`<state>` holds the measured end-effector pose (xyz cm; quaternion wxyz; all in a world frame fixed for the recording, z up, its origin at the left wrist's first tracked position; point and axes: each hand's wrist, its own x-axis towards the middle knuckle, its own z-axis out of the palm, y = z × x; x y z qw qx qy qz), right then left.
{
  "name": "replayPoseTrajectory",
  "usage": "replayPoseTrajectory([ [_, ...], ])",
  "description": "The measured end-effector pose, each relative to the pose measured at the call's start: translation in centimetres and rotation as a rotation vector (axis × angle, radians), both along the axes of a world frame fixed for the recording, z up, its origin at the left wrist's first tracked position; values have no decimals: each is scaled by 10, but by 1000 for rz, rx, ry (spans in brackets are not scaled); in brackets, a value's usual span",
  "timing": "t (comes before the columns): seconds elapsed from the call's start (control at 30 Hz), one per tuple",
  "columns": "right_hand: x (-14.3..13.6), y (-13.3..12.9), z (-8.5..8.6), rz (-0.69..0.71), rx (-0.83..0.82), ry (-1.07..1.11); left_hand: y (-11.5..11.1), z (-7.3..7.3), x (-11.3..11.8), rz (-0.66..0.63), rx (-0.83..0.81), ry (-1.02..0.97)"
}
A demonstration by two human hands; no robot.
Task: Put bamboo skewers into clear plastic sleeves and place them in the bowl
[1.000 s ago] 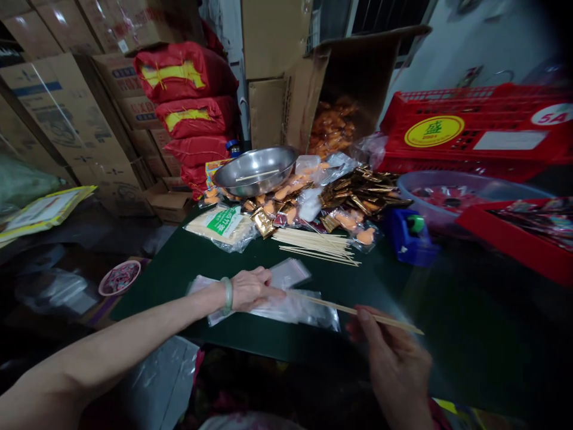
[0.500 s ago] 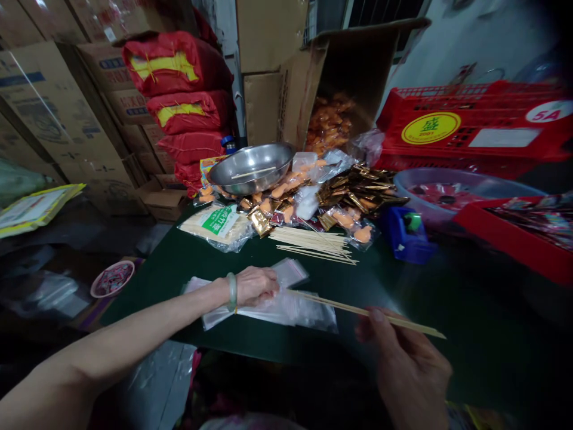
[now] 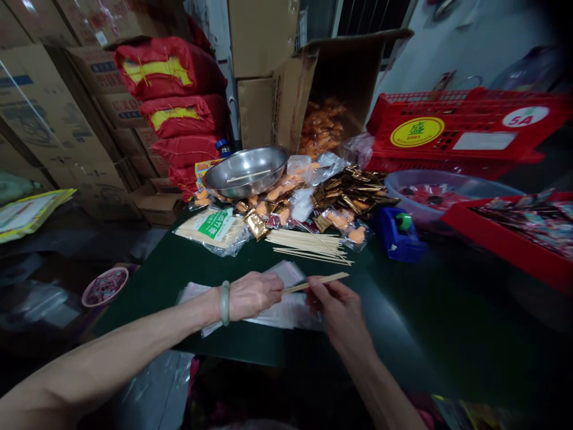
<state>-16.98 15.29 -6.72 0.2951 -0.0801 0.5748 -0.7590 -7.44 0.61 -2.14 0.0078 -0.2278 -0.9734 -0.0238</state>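
My right hand (image 3: 333,301) pinches a few thin bamboo skewers (image 3: 329,279) between thumb and fingers. The skewers point left, and their far ends disappear at the fingertips of my left hand (image 3: 255,294). That hand, with a pale green bangle at the wrist, is closed on a clear plastic bag (image 3: 290,313) lying with others flat on the dark green table (image 3: 376,334). My left fingertips are partly hidden, and whether the skewer ends are inside a bag cannot be made out. Loose skewers (image 3: 308,243) lie in a pile just beyond my hands.
Behind the skewers are a packet with a green label (image 3: 217,226), a metal bowl (image 3: 250,161), orange pieces in clear wrap and gold sachets (image 3: 349,191). A blue tape dispenser (image 3: 398,236), a red box (image 3: 505,239) and a red crate (image 3: 461,134) stand right.
My right hand has moved left and up, close to my left hand. The skewers have slid left, so less of them shows between the hands. My left hand stays over the bags.
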Motion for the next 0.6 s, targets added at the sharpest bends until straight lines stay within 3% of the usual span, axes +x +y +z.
replayPoseTrajectory([
  [0.1, 17, -15, -4, 136, 6, -65, 1, 4, 2, -3, 19, 44],
  [0.2, 27, -25, -7, 182, -49, -94, 0, 6, 6, -5, 52, 111],
  [0.5, 15, -34, -13, 409, -155, -202, -1, 4, 22, 184, 267, 236],
  [0.6, 12, -32, -13, 418, -145, -194, -3, 5, 25, 228, 324, 252],
])
